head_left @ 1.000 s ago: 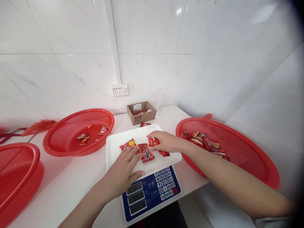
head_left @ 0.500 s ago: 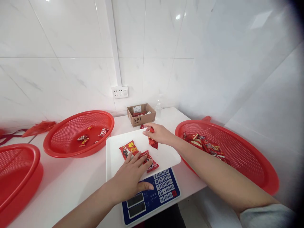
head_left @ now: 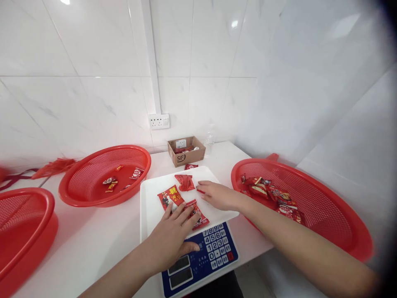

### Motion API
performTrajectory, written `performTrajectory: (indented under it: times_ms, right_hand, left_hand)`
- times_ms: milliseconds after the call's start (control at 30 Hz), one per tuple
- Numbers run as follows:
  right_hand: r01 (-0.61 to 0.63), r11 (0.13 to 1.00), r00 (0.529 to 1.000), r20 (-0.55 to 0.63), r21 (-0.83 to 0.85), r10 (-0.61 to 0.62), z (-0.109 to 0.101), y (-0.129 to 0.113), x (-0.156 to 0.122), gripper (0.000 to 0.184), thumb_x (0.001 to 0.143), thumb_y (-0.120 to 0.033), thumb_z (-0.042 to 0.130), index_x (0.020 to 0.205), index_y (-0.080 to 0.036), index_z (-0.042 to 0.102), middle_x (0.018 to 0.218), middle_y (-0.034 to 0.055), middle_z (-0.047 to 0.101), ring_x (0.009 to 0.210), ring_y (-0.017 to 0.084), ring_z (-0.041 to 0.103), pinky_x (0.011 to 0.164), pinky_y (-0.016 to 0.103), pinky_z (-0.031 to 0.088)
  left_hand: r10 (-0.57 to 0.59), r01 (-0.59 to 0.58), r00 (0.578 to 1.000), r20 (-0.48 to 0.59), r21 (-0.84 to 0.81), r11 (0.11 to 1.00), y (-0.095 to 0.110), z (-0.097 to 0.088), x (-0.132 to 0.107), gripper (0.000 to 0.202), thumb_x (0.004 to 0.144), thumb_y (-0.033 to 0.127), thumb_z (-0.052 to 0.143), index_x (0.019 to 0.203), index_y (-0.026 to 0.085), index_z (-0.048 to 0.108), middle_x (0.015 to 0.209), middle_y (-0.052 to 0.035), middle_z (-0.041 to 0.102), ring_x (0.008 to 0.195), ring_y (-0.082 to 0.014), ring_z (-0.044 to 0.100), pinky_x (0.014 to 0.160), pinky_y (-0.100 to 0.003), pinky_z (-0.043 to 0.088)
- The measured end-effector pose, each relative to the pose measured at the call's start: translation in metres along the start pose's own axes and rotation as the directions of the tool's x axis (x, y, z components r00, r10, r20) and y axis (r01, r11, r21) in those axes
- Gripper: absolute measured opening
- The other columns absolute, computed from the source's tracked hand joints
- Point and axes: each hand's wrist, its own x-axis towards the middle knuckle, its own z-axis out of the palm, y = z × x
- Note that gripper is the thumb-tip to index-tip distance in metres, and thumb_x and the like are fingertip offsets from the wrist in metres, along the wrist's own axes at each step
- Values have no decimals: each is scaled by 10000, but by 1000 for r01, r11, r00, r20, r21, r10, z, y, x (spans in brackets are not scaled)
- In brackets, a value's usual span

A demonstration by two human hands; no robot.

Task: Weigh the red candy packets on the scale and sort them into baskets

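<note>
My left hand (head_left: 172,238) lies flat with its fingers spread on the white scale tray (head_left: 149,215). Its fingertips rest on a red snack packet with yellow print (head_left: 171,196) and on a second red packet (head_left: 198,215). My right hand (head_left: 218,195) rests palm down on the tray's right side, fingers together over a small red candy (head_left: 201,191) that peeks out at the fingertips. Just left of it, a crumpled red packet (head_left: 185,182) lies loose near the tray's back edge.
The scale's blue keypad (head_left: 214,248) faces me. A red basket (head_left: 325,231) at right holds several red packets; another red basket (head_left: 77,194) at left holds a few, and a third (head_left: 27,223) sits far left. A cardboard box (head_left: 186,151) stands by the wall.
My right hand came down from above the tray's back edge, and a crumpled red packet now lies loose there. My left hand stayed on its packets, sliding slightly toward me.
</note>
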Motion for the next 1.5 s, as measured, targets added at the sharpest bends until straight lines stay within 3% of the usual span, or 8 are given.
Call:
performTrajectory:
  times_ms: [200,367,500,733,1000,1167,1367,1500]
  right_hand:
    - [5,999,1000,16,47,-6,4,-6,-27,470,895,-349,409,1315,-148,476,1426,127,384,1312,227,345,1072,397,285]
    - [74,982,997,-7,174,-74,8,-19,-38,523,877,-386,461,1351,-167,424,1456,129,328,1340,235,287,1080,429,268]
    - [86,988,996,-42,127,-81,11,-30,-41,509,879,-342,463,1346,-141,429,1459,139,317,1360,243,233,1084,430,261]
    - [139,987,990,-12,75,-139,26,-32,-42,504,856,-399,510,1294,-150,507,1348,130,487,1317,277,322,1072,453,270]
    - [101,980,986,-147,171,-75,25,-25,-40,472,868,-393,469,1287,-180,507,1338,114,500,1271,246,403,1057,421,302]
    - [91,934,888,-453,345,81,15,-19,-34,594,860,-463,461,1373,-181,357,1417,127,392,1275,242,391,1009,418,355]
    - [76,854,892,-417,515,172,7,-31,-30,289,852,-434,464,828,-178,597,746,21,644,698,182,596,627,298,463]
    - [101,811,893,-412,576,181,9,-40,-32,218,832,-391,502,829,-191,588,758,7,637,703,164,585,634,275,457]
  left_hand:
    - [71,-71,992,-103,8,997,-1,3,3,590,863,487,471,1370,218,334,1433,-111,349,1332,-318,265,1056,-588,229]
    - [69,-67,933,-353,18,998,-13,-6,14,284,925,226,360,1121,168,558,1226,-98,573,1193,-250,470,1042,-479,333]
    - [38,-45,918,-394,-9,999,-36,-19,36,378,835,50,344,1147,150,532,1266,-116,525,1206,-231,447,1029,-439,352]
    - [37,-72,949,-312,-102,992,-63,-28,70,511,698,122,565,1204,155,505,1308,-108,504,1222,-257,433,991,-394,388]
    - [-67,-82,888,-455,-300,950,-61,-33,78,260,843,169,401,1023,166,588,1117,-95,599,1036,-237,545,918,-386,408]
    - [-178,-134,843,-507,-519,844,-42,-44,60,311,913,326,329,1056,177,561,977,-54,638,897,-187,593,808,-317,471]
    - [-251,-257,904,-346,-910,326,-12,-49,41,316,833,408,532,1029,164,578,925,-39,634,866,-172,595,816,-328,482]
    - [-230,-184,938,-259,-935,302,-7,-50,38,402,759,436,637,1051,167,572,864,-32,637,812,-176,592,729,-292,471]
